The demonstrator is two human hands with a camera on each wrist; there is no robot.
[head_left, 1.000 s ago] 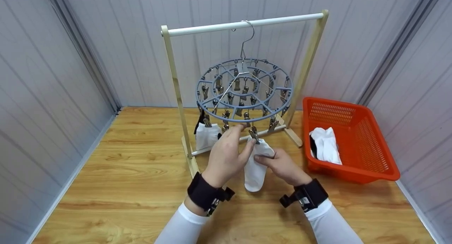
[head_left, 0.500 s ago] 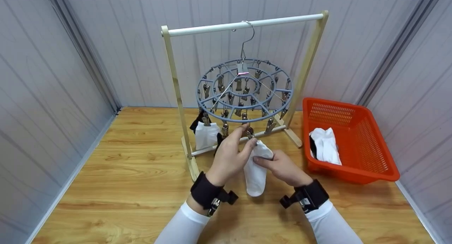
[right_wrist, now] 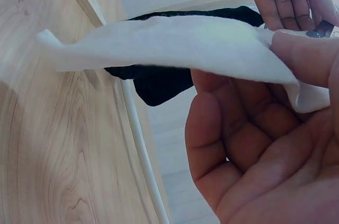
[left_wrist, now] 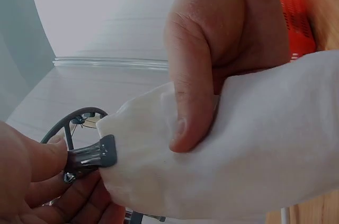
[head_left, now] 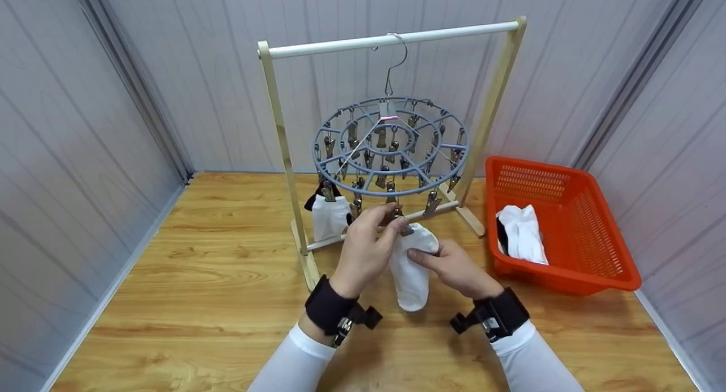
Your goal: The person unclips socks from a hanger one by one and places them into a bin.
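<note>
Left wrist view: a metal clip (left_wrist: 94, 155) is pinched between the left hand's (head_left: 363, 250) fingers (left_wrist: 32, 166), its tip touching the edge of the white sock (left_wrist: 254, 150). The right thumb (left_wrist: 185, 102) is pressed onto the sock near that edge; the right hand (head_left: 454, 270) is curled round the cuff, the cloth pinched against the fingers. In the head view the sock (head_left: 411, 273) is seen hanging down between the two hands, its cuff raised to the clip just under the grey round hanger (head_left: 391, 148).

Risk, judged: the cuff is not clearly inside the clip, so if the clip is let close too early only a thin edge may be caught and the sock may drop to the table (head_left: 198, 256). The hanger is hooked loosely on the rail (head_left: 391, 38) and may swing off line.

A hung sock (head_left: 330, 217) is clipped left; more lie in the basket (head_left: 567, 227).
</note>
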